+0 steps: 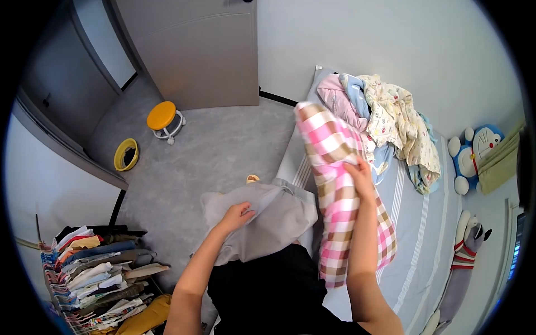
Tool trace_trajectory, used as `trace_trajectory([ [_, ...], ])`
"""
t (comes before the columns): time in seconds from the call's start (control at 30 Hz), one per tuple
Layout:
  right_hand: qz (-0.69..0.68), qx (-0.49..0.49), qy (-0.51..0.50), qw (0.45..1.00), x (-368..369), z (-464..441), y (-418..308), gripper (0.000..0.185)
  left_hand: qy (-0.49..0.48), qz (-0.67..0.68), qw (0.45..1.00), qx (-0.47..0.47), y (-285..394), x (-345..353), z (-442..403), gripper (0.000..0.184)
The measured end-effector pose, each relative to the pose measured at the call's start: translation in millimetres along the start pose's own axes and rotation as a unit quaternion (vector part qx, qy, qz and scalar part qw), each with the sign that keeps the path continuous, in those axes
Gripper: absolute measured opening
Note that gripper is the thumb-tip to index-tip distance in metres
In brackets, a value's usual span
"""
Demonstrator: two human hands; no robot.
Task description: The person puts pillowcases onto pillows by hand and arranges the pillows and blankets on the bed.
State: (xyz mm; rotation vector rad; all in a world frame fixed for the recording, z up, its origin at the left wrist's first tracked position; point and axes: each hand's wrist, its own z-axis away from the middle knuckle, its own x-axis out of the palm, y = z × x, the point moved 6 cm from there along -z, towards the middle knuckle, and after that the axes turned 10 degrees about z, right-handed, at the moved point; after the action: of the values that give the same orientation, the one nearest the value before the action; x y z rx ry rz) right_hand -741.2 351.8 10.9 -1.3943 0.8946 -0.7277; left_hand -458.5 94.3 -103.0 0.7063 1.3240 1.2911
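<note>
- Right hand (362, 177) pinches the checked pillow (339, 212) at the edge of the striped bed (410, 245)
- Left hand (239, 215) curled at gray cloth (279, 220); grip unclear
- Bedding (399, 114) heaped on the bed
- Stool (161, 115), basin (118, 158) on gray floor (206, 145)

Slants over the edge of the bed (416, 245) as a plump pink, brown and white checked pillow (336, 204), beside a creased grey cloth (276, 215).

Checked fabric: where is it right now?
Head view, right of centre: the checked fabric is in the right hand, at the near edge of the bed, just right of the grey cloth.
</note>
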Motion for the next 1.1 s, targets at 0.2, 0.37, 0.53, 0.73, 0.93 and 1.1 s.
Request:
trace_trajectory([
  [0.2,0.069,0.051,-0.105,0.991,35,30,-16,0.025,0.018,0.209,0.978,0.019,8,15,-10,0.016],
  [0.37,0.169,0.068,-0.24,0.953,148,76,58,0.021,0.085,0.32,0.942,-0.05,12,14,-5,0.027],
  [0.53,0.109,0.102,-0.157,0.976,94,25,43,0.032,0.075,0.352,0.93,-0.076,-7,12,2,0.03],
  [0.73,0.513,0.107,-0.023,0.852,13,-33,116,0.066,0.024,0.23,0.971,-0.058,14,22,-9,0.037],
  [0.93,0.449,0.006,-0.185,0.874,105,38,36,0.081,0.151,0.039,0.986,-0.061,19,28,-38,0.047],
  [1.1,0.598,-0.135,-0.148,0.776,142,84,38,0.089,0.179,0.036,0.983,-0.038,28,37,-50,0.045],
])
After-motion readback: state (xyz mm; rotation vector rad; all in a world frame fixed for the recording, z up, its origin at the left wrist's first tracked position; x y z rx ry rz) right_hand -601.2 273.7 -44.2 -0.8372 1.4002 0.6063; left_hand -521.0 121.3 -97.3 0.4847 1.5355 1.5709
